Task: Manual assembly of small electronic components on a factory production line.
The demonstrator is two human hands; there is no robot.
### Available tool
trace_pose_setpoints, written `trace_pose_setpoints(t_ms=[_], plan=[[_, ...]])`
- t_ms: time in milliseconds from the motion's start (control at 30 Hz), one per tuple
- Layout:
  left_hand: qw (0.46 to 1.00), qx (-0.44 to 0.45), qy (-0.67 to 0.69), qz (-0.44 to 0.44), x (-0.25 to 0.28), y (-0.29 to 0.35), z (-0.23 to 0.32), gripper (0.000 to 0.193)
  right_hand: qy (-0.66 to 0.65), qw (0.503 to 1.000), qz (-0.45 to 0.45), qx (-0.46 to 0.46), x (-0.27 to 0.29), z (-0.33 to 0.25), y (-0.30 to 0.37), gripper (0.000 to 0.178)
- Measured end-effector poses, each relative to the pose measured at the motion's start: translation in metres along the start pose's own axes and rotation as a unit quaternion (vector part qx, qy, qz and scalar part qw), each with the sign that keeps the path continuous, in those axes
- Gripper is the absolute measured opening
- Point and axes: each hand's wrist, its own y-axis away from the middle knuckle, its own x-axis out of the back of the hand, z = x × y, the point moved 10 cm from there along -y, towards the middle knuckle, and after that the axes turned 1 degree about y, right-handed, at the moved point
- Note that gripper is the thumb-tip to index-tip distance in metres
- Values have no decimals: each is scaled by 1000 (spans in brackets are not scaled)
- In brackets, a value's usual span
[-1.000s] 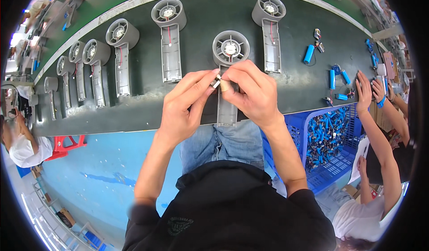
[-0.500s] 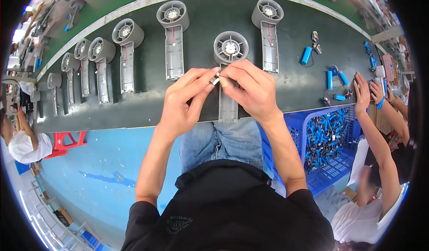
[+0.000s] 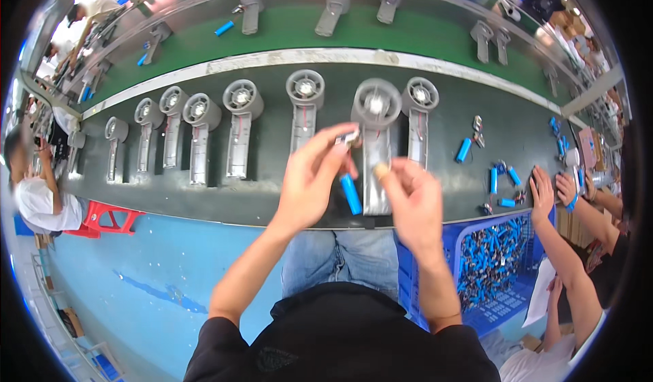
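Note:
My left hand (image 3: 309,181) pinches a small circuit board (image 3: 348,138) between thumb and fingers. A blue cylindrical battery (image 3: 351,193) hangs just below those fingers, beside the fan handle. My right hand (image 3: 416,208) is closed at the right edge of a grey handheld fan housing (image 3: 376,191), one covered fingertip lying over the handle's open channel. The round head of that housing is blurred and looks larger than its neighbours. Its handle points toward me. My right fingers are partly smeared, and their undersides are hidden.
More grey fan housings (image 3: 243,97) stand in a row to the left, with one to the right. Loose blue batteries with boards (image 3: 494,180) lie at right near a co-worker's hand (image 3: 542,195). A blue basket (image 3: 449,249) full of batteries sits below the table edge.
My hands have separated: the left keeps the board, with the battery now visible beneath it, while the right has moved to the fan handle. The view has tilted up toward the green conveyor.

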Motion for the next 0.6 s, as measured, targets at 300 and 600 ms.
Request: trace_pose_setpoints(t_ms=[300,600], plan=[[992,-32,-57,107,145,-238,65,27,289,931,-65,212,-115,-129,-266,41],[920,-7,-348,179,233,-343,-5,35,355,917,-42,178,-183,-96,-349,39]])
